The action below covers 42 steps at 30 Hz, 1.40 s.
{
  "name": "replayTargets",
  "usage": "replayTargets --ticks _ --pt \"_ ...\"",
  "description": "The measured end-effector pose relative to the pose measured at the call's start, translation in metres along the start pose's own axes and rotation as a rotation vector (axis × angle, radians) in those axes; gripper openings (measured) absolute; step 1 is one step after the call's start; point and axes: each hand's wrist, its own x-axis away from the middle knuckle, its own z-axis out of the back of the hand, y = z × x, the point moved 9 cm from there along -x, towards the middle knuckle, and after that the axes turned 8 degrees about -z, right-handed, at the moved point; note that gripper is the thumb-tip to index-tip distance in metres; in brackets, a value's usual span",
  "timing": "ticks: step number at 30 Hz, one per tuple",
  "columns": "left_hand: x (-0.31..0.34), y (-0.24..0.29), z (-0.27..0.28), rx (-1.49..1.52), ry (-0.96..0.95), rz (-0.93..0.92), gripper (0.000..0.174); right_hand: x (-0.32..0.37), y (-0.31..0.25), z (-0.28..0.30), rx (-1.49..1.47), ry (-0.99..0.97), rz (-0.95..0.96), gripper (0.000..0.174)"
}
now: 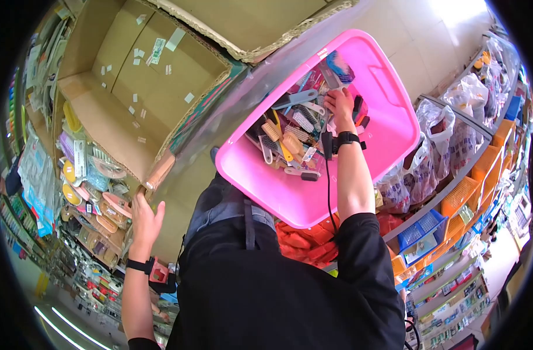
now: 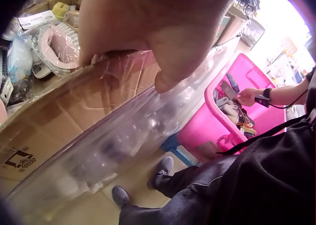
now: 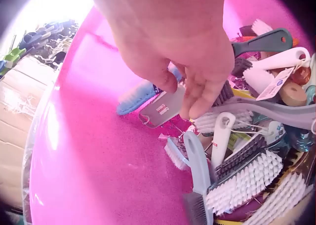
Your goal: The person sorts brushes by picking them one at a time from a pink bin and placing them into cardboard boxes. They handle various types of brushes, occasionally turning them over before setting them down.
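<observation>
In the pink tub (image 1: pixel 389 87), my right hand (image 1: pixel 340 105) reaches into a pile of brushes. The right wrist view shows its thumb and fingers pinching a flat grey handle (image 3: pixel 165 107) with a label and a hanging loop. A blue fluffy brush (image 3: pixel 138 97) lies just behind that handle. Close to the fingers are a grey-handled brush (image 3: pixel 269 109), a light blue-grey handle (image 3: pixel 196 158) and a white-bristled brush (image 3: pixel 244 183). My left hand (image 1: pixel 144 219) rests at the edge of a cardboard box (image 1: pixel 112 116), thumb spread, fingertips partly hidden behind the cardboard in the left wrist view.
Packaged brushes (image 1: pixel 94 201) fill a space beside the left hand. Clear plastic film (image 2: pixel 123 141) covers the box side. Right of the tub stand plastic bags (image 1: pixel 435 128) and orange baskets (image 1: pixel 459 195). Red bags (image 1: pixel 307 240) lie below the tub. A cable hangs from the right wrist.
</observation>
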Motion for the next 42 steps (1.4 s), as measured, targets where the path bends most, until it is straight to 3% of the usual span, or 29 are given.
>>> replayTargets --ticks 5,6,9,12,15,16,19,21,28,36,39,42 --pt "-0.001 0.002 0.001 0.011 -0.074 0.08 0.057 -0.033 -0.008 -0.004 0.262 0.106 0.038 0.052" --pt "-0.001 0.002 0.001 0.018 -0.081 0.107 0.057 -0.031 -0.013 -0.001 0.301 0.203 0.086 0.035" --pt "-0.002 0.002 0.001 0.04 -0.082 0.15 0.056 -0.033 -0.026 0.001 0.614 0.252 0.091 0.029" --pt "-0.002 0.001 -0.001 0.049 -0.066 0.144 0.056 -0.027 -0.041 0.007 0.978 0.492 0.326 0.031" --pt "-0.002 0.003 0.001 0.038 -0.072 0.141 0.057 -0.019 -0.034 0.008 0.929 0.359 0.335 0.036" --pt "-0.002 0.002 0.0 0.035 -0.072 0.14 0.057 -0.004 -0.032 0.005 0.799 0.242 0.251 0.037" --pt "0.0 -0.001 -0.002 0.045 -0.066 0.121 0.058 0.021 -0.013 0.001 0.542 -0.017 0.152 0.032" --pt "-0.001 0.001 -0.001 0.045 -0.052 0.099 0.059 0.043 -0.003 0.001 0.514 -0.135 0.187 0.029" --pt "0.001 0.005 0.003 0.058 -0.03 0.056 0.06 0.144 0.038 -0.011 0.318 -0.26 0.083 0.024" --pt "0.004 0.0 0.005 0.144 0.051 -0.052 0.06 0.293 0.05 -0.085 0.116 -0.577 -0.02 0.019" --pt "0.005 0.005 0.016 0.205 0.118 -0.144 0.062 0.349 0.04 -0.113 0.236 -0.636 0.014 0.021" --pt "0.019 0.02 0.046 0.347 0.298 -0.234 0.053 0.39 0.054 -0.144 0.136 -0.788 0.0 0.02"
